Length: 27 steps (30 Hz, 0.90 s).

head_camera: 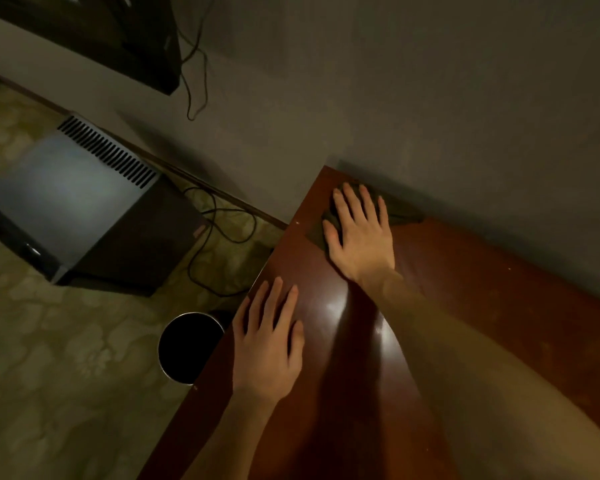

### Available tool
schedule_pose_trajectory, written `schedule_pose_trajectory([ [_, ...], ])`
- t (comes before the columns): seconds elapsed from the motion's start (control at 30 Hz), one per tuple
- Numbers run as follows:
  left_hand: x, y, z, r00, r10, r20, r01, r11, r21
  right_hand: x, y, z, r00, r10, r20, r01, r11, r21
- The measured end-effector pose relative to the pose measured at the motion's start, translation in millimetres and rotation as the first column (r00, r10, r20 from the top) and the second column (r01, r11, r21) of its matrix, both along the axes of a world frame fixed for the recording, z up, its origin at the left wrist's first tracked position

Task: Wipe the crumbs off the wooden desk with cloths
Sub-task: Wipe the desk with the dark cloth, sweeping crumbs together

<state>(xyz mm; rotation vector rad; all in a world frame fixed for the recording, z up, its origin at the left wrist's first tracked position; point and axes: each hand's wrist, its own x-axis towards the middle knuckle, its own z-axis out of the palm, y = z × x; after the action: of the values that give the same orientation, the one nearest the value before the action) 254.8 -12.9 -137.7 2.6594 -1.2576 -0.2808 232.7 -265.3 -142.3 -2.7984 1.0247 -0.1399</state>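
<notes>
While pressing crumpled olive-green cloth [402, 213] with flat right fingers [355, 206] at glossy red-brown wooden tabletop's [482, 306] far corner, left fingers [271, 299] flat, empty: pale crumbs [509, 268] left.

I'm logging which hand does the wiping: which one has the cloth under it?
The right hand, pressed flat on the dark cloth at the far corner of the desk, by the wall. The left hand rests on bare wood.
</notes>
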Motion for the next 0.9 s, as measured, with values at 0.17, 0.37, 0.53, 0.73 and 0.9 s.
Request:
schedule_pose_trajectory([
  [0.17,-2.4,-0.8,2.3,1.0,-0.003,0.022,0.002,1.0,0.029,-53.9,48.2,7.4,0.996,0.093,-0.006,-0.092,0.995,0.032],
  [0.37,-4.2,0.2,5.3,1.0,0.013,0.026,-0.014,1.0,0.023,-91.9,80.1,6.4,0.998,-0.037,-0.047,0.04,0.996,0.076],
  [0.53,-5.4,2.8,3.7,0.977,0.212,0.034,-0.211,0.977,-0.03,-58.1,52.6,3.5,0.989,-0.144,-0.025,0.146,0.986,0.082],
  [0.73,-5.0,3.4,-5.5,0.959,0.279,0.044,-0.276,0.959,-0.065,18.9,-5.5,5.5,0.996,-0.078,0.039,0.074,0.993,0.094],
  [0.9,-1.8,2.1,-11.9,0.975,0.223,0.012,-0.221,0.973,-0.065,47.3,-23.9,3.9,0.995,0.087,0.042,-0.089,0.994,0.055],
])
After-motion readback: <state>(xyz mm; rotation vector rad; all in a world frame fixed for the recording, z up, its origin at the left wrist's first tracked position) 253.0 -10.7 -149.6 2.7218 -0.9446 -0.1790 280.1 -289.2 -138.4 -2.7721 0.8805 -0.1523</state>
